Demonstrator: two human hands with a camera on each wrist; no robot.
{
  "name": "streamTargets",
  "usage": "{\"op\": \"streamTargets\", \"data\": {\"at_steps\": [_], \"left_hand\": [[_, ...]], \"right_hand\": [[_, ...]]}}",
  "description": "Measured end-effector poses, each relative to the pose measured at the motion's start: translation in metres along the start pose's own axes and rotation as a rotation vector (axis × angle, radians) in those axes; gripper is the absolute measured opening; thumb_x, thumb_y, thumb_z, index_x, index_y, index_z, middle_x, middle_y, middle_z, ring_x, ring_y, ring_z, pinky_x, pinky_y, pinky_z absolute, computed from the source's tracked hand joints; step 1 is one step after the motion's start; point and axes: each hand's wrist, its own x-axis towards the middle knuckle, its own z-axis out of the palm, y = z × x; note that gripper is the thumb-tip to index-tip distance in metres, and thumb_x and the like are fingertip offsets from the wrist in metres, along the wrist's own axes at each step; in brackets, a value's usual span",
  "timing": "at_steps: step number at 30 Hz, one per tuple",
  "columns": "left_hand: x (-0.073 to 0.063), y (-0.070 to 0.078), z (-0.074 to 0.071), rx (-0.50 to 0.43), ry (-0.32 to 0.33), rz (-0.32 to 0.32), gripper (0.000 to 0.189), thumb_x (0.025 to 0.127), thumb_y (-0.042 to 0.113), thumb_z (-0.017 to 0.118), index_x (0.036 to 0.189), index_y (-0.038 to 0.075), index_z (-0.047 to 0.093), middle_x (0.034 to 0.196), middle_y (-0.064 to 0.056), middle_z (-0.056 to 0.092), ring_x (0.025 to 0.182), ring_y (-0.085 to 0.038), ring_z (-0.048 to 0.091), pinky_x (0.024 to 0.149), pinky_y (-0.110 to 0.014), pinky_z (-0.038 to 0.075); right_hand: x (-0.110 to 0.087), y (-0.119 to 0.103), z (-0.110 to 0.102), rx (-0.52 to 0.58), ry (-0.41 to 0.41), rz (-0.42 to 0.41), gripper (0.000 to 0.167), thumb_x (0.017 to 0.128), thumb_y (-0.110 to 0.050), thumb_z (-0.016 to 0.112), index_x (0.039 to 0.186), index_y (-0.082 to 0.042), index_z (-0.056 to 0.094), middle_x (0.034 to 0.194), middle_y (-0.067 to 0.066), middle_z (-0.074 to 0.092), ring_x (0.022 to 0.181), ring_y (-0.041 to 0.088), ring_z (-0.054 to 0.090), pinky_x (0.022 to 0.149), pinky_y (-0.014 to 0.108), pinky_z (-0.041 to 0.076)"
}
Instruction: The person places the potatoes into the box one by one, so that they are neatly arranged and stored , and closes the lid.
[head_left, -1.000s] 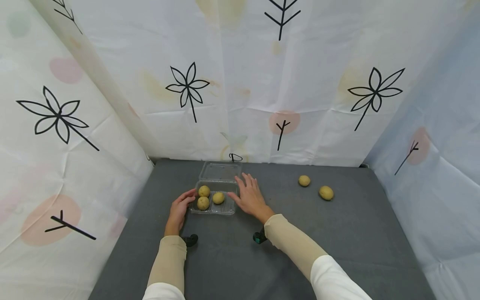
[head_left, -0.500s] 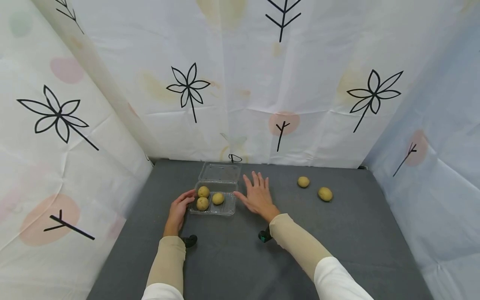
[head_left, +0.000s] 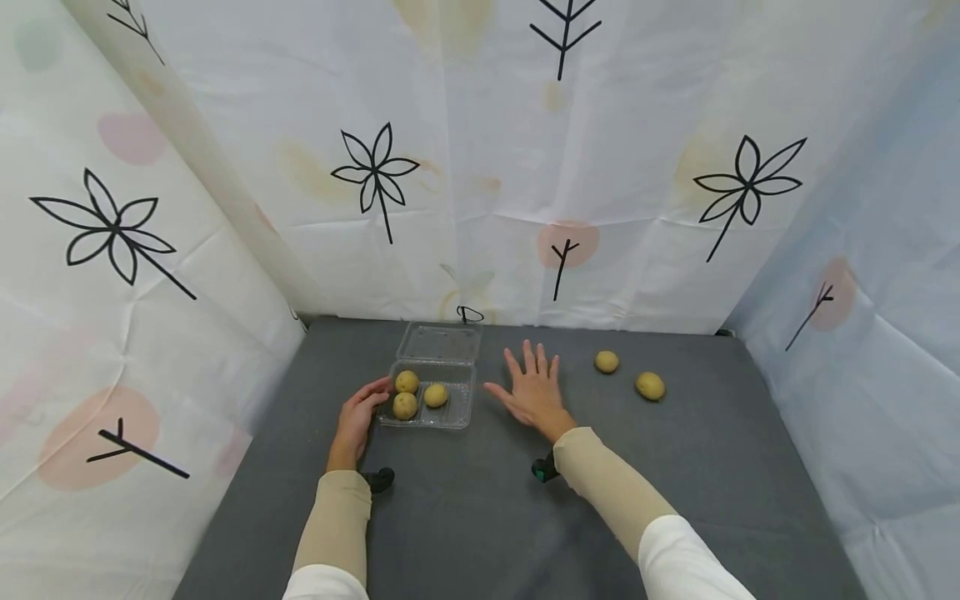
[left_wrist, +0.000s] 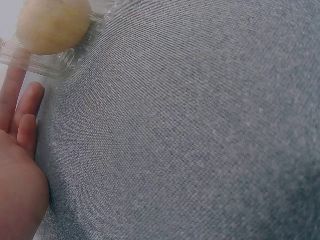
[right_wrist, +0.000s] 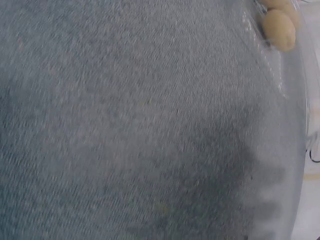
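A clear plastic clamshell container (head_left: 459, 417) lies with its lid (head_left: 441, 342) folded back on the table. Inside are three potatoes: one at the back left (head_left: 407, 382), one at the front left (head_left: 405, 407) and one further right (head_left: 436, 395). At the container's left side is my left hand (head_left: 358, 421), its fingers fairly straight along the wall; in the left wrist view a fingertip (left_wrist: 19, 59) meets the clear plastic. My right hand (head_left: 536, 396) is spread above the table, to the right of the container, holding nothing. The right wrist view does not show the hand itself.
Two more potatoes lie on the grey table (head_left: 465, 517) at the back right, one smaller (head_left: 607, 362) and one larger (head_left: 650, 386). A patterned white cloth (head_left: 495, 183) hangs behind the table and along both sides.
My right hand has moved right, away from the container, and its fingers have spread wider. The left hand, the container and the potatoes have stayed in place.
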Motion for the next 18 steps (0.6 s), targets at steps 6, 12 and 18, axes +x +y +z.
{"op": "streamTargets", "data": {"at_steps": [6,12,18], "left_hand": [[0.001,0.001,0.0,-0.005,-0.003,-0.001,0.041,0.103,0.02,0.057,0.144,0.017,0.059,0.151,-0.013,0.056,0.139,-0.022,0.047,0.114,-0.041,0.033],[0.0,0.002,0.0,0.012,-0.002,-0.005,0.041,0.103,0.023,0.06,0.144,0.018,0.06,0.15,-0.012,0.057,0.137,-0.022,0.048,0.111,-0.039,0.034],[-0.003,0.007,0.0,0.013,0.001,-0.013,0.042,0.103,0.021,0.059,0.144,0.016,0.059,0.151,-0.013,0.056,0.137,-0.022,0.048,0.109,-0.038,0.034]], "right_hand": [[0.0,0.015,-0.002,-0.028,-0.002,0.01,0.089,0.095,-0.078,0.037,0.164,-0.025,0.022,0.173,0.017,0.01,0.159,0.043,0.006,0.125,0.068,0.006],[0.0,0.03,-0.005,-0.042,-0.013,0.02,0.089,0.095,-0.077,0.039,0.164,-0.023,0.022,0.172,0.019,0.009,0.159,0.043,0.004,0.124,0.069,0.004],[-0.001,0.045,-0.006,-0.049,0.001,0.022,0.09,0.095,-0.077,0.041,0.164,-0.023,0.022,0.172,0.02,0.009,0.159,0.044,0.004,0.124,0.07,0.003]]}}
